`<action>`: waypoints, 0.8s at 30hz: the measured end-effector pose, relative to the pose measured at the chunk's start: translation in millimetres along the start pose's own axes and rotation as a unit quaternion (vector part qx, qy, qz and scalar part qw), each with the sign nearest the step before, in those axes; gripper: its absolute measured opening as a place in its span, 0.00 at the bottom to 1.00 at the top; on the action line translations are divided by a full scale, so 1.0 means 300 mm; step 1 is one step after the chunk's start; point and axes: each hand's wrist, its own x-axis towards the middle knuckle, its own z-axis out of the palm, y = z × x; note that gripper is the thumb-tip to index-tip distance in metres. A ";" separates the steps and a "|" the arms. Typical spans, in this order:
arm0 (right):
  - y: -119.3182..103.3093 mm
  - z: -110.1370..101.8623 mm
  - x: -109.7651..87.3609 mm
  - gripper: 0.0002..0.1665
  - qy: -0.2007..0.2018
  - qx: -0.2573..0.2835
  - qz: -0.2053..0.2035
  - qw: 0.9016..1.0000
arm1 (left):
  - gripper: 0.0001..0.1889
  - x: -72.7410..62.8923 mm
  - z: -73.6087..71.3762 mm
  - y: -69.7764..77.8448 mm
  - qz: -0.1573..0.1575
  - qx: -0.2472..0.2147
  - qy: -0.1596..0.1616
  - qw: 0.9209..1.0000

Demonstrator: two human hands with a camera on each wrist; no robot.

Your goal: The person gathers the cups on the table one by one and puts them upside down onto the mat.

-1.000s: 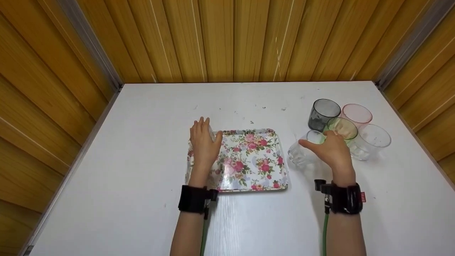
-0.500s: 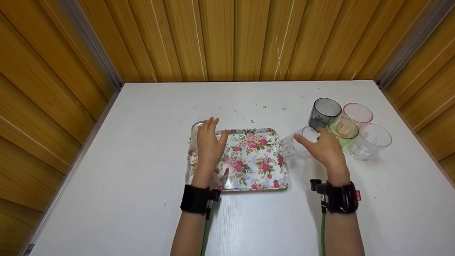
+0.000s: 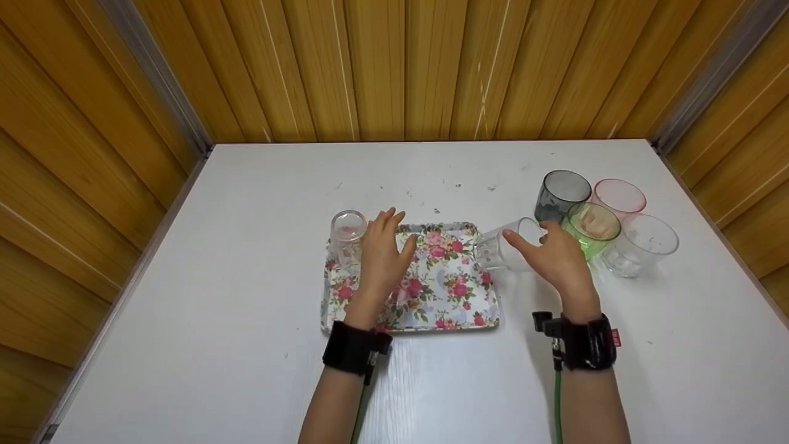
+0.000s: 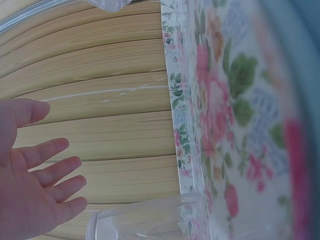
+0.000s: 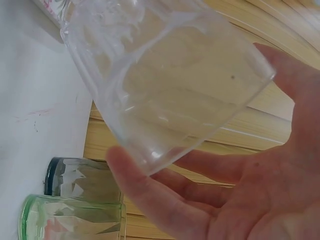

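Note:
My right hand [image 3: 562, 262] grips a clear drinking glass [image 3: 502, 251] near its rim, thumb on one side and fingers on the other. The glass is tilted, its base pointing left and overlapping the right edge of the floral tray [image 3: 441, 296] in the head view. In the right wrist view the same clear glass [image 5: 175, 80] fills the upper middle. Over the left part of the tray is my left hand [image 3: 383, 256], fingers spread and holding nothing. Just left of it another clear glass [image 3: 347, 237] stands upright on the tray's far left corner; the left wrist view shows this glass [image 4: 145, 220] beyond the fingertips.
Right of my right hand stand several glasses in a tight group: a grey glass [image 3: 558, 200], a pink-rimmed glass [image 3: 622, 194], a green glass [image 3: 595, 231] and a clear glass [image 3: 644, 246]. Wooden-panelled walls [image 3: 407, 74] enclose the white table [image 3: 246, 259] behind and at both sides.
My left hand has moved right, away from the glass on the tray's far left corner. My right hand has carried its glass left toward the tray, tilting it further.

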 end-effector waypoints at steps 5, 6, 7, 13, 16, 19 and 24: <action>-0.006 0.002 -0.001 0.58 0.004 0.004 -0.004 1.000 | 0.23 0.003 0.000 0.005 0.001 -0.007 -0.007 1.000; -0.008 0.003 -0.001 0.58 0.004 0.005 -0.004 1.000 | 0.23 0.002 -0.001 0.006 0.001 -0.012 -0.012 1.000; -0.010 0.004 -0.002 0.58 0.003 0.006 -0.004 1.000 | 0.23 0.002 -0.003 0.008 0.001 -0.020 -0.016 1.000; -0.023 0.013 -0.002 0.58 0.003 0.011 -0.007 1.000 | 0.24 -0.003 -0.007 0.020 0.030 -0.043 -0.040 0.998; -0.029 0.017 -0.003 0.57 0.004 0.011 -0.013 1.000 | 0.24 -0.003 -0.005 0.022 0.045 -0.041 -0.045 0.997; -0.034 0.020 -0.004 0.56 0.002 0.012 -0.017 1.000 | 0.25 -0.002 -0.001 0.022 0.056 -0.037 -0.047 0.997; -0.042 0.026 -0.007 0.56 -0.003 0.019 -0.017 1.000 | 0.26 -0.004 -0.002 0.024 0.069 -0.041 -0.046 0.996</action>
